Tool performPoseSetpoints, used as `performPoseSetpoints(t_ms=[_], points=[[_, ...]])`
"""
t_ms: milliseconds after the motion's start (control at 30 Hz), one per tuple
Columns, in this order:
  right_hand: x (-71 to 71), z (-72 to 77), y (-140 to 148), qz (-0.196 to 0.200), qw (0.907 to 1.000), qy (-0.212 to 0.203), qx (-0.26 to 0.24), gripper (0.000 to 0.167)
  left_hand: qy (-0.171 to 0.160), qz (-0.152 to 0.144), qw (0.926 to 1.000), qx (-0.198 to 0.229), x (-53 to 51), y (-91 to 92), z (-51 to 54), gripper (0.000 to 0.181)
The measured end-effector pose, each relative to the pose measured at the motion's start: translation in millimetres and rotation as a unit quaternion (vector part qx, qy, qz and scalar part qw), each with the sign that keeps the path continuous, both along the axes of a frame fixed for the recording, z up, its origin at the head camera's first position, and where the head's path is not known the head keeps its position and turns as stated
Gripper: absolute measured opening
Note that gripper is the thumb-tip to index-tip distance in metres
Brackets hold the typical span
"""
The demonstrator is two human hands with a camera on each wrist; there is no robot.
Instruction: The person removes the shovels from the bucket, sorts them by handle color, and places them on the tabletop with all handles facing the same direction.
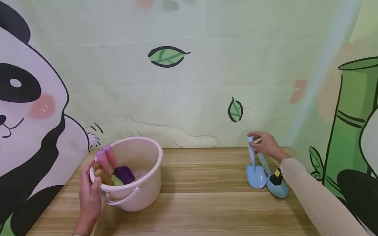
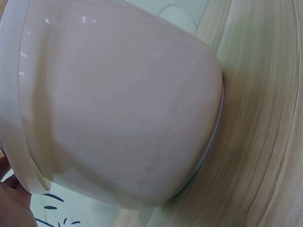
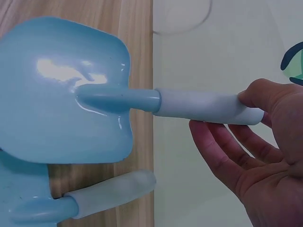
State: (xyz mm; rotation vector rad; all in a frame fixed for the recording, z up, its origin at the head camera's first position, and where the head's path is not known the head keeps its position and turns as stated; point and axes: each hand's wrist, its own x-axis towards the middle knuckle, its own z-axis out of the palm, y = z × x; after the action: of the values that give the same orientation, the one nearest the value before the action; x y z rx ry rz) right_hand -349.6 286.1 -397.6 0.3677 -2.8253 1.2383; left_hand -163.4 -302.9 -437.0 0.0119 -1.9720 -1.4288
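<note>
My left hand (image 1: 91,198) grips the near-left rim of a pale pink bucket (image 1: 144,196), thumb outside; the left wrist view shows mostly the bucket's side wall (image 2: 128,99). My right hand (image 1: 267,144) pinches the end of the pale handle of a light blue toy shovel (image 1: 256,177), held handle-up with its blade low. In the right wrist view the thumb lies on one side of that handle (image 3: 199,104) and the fingers on the other. A second light blue shovel (image 1: 278,189) lies beside it, partly behind my right wrist, its pale handle (image 3: 113,193) free.
Inside the bucket stand tools with pink handles (image 1: 103,159), brown handles (image 1: 104,177), a purple blade (image 1: 125,174) and a green piece (image 1: 116,181). The bucket's bail (image 1: 125,200) hangs down in front. A printed cloth wall (image 1: 195,108) rises behind the wooden table (image 1: 203,209).
</note>
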Motion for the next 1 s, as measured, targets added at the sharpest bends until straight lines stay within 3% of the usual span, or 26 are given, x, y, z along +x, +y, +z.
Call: performPoseSetpoints(t_ms=[533,800,1000], points=[[-6.4,-23.0,1.5,-0.008,0.9989,-0.047,0.000,0.044,0.019,-0.011,0.9998,-0.001,-0.3,-0.9,-2.0,0.056],[-7.1,-33.0,-1.3,-0.010,0.9973,-0.073,0.006,0.045,0.001,-0.008,0.9999,-0.009,1.4,-1.0,-1.5,0.056],[-8.6,-35.2,-3.0,-0.009,0.9964,-0.084,0.009,0.045,0.006,-0.007,0.9999,-0.009,0.7,-1.8,-1.8,0.056]])
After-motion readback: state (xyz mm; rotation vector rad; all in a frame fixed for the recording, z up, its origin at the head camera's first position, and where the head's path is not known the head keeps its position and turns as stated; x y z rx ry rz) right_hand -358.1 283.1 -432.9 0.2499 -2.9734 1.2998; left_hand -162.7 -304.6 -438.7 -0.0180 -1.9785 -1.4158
